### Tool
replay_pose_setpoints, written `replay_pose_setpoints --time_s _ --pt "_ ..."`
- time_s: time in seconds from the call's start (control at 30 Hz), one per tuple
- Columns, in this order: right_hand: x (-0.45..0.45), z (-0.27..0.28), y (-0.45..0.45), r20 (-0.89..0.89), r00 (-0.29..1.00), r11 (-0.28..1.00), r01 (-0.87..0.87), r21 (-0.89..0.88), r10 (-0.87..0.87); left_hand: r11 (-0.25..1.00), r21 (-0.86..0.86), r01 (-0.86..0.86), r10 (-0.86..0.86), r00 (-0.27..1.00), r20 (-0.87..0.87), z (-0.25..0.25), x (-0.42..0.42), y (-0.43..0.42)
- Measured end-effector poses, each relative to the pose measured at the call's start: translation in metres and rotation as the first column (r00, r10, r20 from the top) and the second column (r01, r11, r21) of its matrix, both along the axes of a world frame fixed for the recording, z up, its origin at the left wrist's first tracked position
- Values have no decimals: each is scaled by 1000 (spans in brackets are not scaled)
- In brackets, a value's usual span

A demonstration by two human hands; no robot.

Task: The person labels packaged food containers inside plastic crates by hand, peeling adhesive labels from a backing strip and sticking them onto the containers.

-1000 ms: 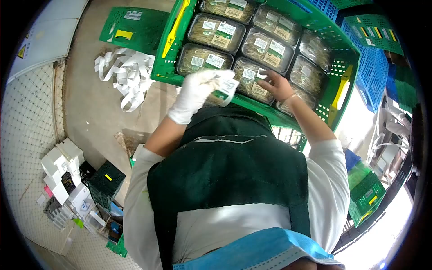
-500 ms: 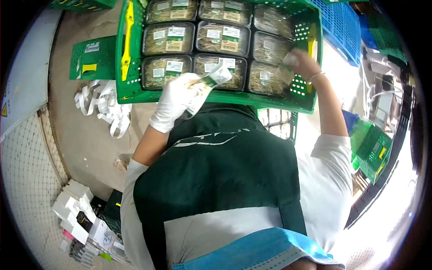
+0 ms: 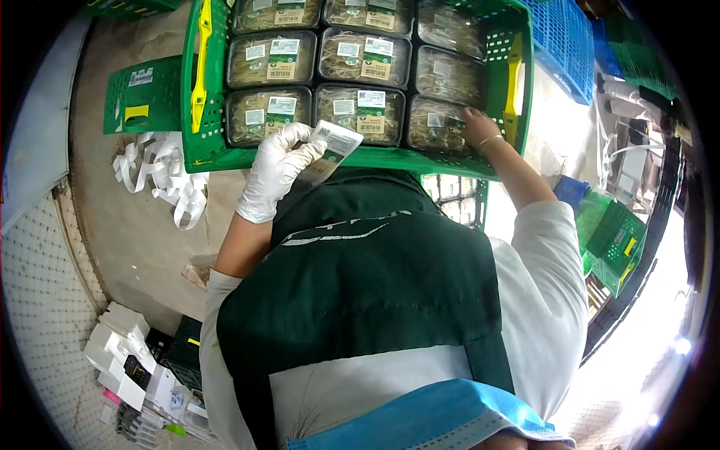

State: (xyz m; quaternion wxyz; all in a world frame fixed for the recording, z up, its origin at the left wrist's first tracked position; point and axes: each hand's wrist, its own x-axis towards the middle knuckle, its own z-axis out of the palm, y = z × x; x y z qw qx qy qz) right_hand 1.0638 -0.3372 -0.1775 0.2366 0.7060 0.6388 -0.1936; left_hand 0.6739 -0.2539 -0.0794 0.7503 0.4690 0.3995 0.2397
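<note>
A green crate point(image 3: 352, 159) with yellow handles holds rows of clear-lidded black trays of pale sprouts. White and green labels show on the left and middle columns, such as on the front middle tray point(image 3: 360, 112). My left hand point(image 3: 279, 169), in a white glove, pinches a label strip point(image 3: 335, 148) over the crate's near edge. My bare right hand point(image 3: 480, 129) is at the right corner of the front right tray point(image 3: 436, 124), its fingertips on the lid. Whether those fingers hold anything is hidden.
White ribbon-like strips point(image 3: 161, 176) lie on the floor at the left, beside a green crate panel point(image 3: 142, 94). A blue crate point(image 3: 562, 49) stands at the upper right, and a smaller green crate point(image 3: 615, 244) at the right. White boxes point(image 3: 116, 345) are piled at the lower left.
The view has shifted, so the crate appears further left. My right hand moved from the middle column to the right column, and now rests at the front right tray. My left hand still holds the strip.
</note>
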Motion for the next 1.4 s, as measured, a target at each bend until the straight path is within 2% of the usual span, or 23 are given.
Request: replay_pose_setpoints --time_s 0.17,0.23,0.3,0.37,0.47,0.53,0.57,0.63,0.7,0.77,0.83,0.87,0.9,0.93,1.0,1.07,1.1,1.13,1.17,1.23,1.3,1.33,1.4 --pt "3 10 9 -97 969 971 233 61 -227 998 -49 -50 47 997 -61 7 0 -1" --pt "0 17 10 38 982 982 183 53 -185 999 -40 -15 12 997 -78 -1 -4 -1" --pt "6 9 12 -28 980 980 198 38 -197 999 -34 14 -18 995 -93 -2 -3 -2" --pt "3 -2 8 -386 908 981 191 35 -163 998 -65 7 0 994 105 2 4 -4" --pt "6 -15 15 -400 916 991 78 111 -27 1000 -11 -27 29 976 218 16 20 -6" --pt "11 -23 12 -158 987 1000 15 12 -13 1000 20 1 -5 978 210 13 17 -7" --pt "5 -10 11 18 981 975 191 -115 -191 998 56 27 -38 977 211 12 17 -6" --pt "-3 8 16 36 996 958 90 -271 -84 997 72 -19 3 977 212 11 22 -5" --pt "-42 33 28 -502 842 976 216 -23 -198 995 66 79 -90 978 188 9 24 -8" --pt "-107 85 43 -930 222 940 243 -237 -292 996 90 25 -37 989 140 11 27 -14" --pt "-155 119 42 -965 262 993 106 50 20 992 112 54 -65 993 99 21 28 -11" --pt "-169 133 39 -943 332 982 165 96 37 969 245 18 0 997 -73 25 30 -14" --pt "-176 141 35 -916 400 965 221 142 43 969 247 18 2 997 -78 20 28 -14" --pt "-175 139 32 -933 358 921 345 180 48 960 276 45 -11 992 -122 11 24 -16" --pt "-152 140 35 -934 358 929 342 138 7 904 384 186 -60 946 -317 19 29 -16" --pt "-108 148 53 -673 724 812 299 502 149 969 205 139 -90 969 -231 27 38 -20" --pt "-69 140 65 -660 747 801 345 490 82 992 103 68 -52 987 -155 23 39 -23" --pt "-44 145 80 -460 887 799 297 523 -28 1000 -13 4 -5 997 -76 16 33 -23" --pt "-12 132 92 -143 989 892 89 444 -27 990 -131 -49 49 999 -4 4 22 -21" --pt "25 75 102 82 993 970 66 232 -88 989 -147 -3 -2 999 -32 -3 7 -14" --pt "40 18 105 112 983 989 147 26 -149 974 41 223 -205 942 -265 0 -3 -6" --pt "42 -6 98 82 984 983 151 106 -160 993 86 80 -73 994 -80 -7 -1 -13" --pt "41 -21 93 51 985 971 154 184 -166 998 -25 56 -56 998 -5 3 2 -14"
